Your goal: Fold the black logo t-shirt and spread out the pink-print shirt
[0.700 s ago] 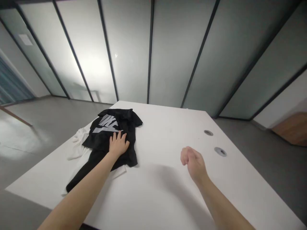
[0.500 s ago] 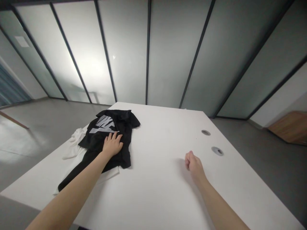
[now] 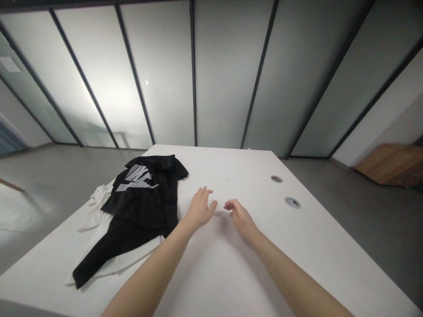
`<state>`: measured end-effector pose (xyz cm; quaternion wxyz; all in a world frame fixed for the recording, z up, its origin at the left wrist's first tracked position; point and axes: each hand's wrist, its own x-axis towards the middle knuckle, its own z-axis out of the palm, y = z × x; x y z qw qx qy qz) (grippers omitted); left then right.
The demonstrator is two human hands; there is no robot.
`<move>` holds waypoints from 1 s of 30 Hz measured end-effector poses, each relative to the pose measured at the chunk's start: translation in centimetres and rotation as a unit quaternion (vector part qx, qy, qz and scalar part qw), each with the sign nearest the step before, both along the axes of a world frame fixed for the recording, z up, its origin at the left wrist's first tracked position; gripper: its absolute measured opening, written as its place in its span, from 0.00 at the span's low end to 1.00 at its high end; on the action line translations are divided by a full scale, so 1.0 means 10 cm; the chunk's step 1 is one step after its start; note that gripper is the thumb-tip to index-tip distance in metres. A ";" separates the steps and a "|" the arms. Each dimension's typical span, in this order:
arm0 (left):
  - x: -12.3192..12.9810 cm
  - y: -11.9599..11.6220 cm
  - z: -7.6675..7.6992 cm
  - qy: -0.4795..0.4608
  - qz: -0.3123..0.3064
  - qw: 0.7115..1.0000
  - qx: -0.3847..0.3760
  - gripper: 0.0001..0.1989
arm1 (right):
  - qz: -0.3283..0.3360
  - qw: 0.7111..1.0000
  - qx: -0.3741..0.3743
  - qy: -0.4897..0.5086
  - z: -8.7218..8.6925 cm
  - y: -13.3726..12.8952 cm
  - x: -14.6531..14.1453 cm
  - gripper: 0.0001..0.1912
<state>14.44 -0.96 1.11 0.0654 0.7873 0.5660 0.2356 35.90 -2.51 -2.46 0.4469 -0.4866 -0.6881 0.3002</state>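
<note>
My left hand [image 3: 200, 208] is raised over the table just right of the clothes, fingers apart and holding nothing. Close by on its right, my right hand [image 3: 241, 219] hovers with loosely curled fingers, also holding nothing; the two hands do not touch. To the left, a black T-shirt [image 3: 137, 200] with a large light grey print lies flat. A black sleeve or trouser leg [image 3: 102, 257] stretches from under it toward the near left. White garments [image 3: 95, 209] lie beneath and stick out along the left and near sides.
The white table [image 3: 228, 171] has two round cable holes on its right, the nearer one a grommet [image 3: 292, 202]. Frosted glass panels [image 3: 224, 79] with dark frames stand behind it. A wooden cabinet [image 3: 391, 165] is on the floor at the right.
My left hand has lifted off the black T-shirt and moved right. My right hand has moved left toward it, its fist loosening. The view has shifted slightly to the right.
</note>
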 end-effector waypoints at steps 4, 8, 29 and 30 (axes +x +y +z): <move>0.14 0.03 -0.20 0.065 0.010 0.996 -0.058 0.29 | -0.009 0.997 0.057 -0.059 -0.08 0.29 -0.03 0.25; -0.08 0.10 -0.28 0.123 0.065 0.990 -0.032 0.29 | -0.055 0.985 0.064 -0.148 -0.19 0.41 -0.01 0.32; -0.20 0.15 -0.38 0.184 0.040 0.980 -0.055 0.33 | -0.019 0.896 -0.056 -0.439 -0.01 0.19 -0.19 0.34; -0.20 0.15 -0.39 0.185 0.041 0.980 -0.058 0.33 | -0.017 0.893 -0.058 -0.446 -0.02 0.20 -0.20 0.34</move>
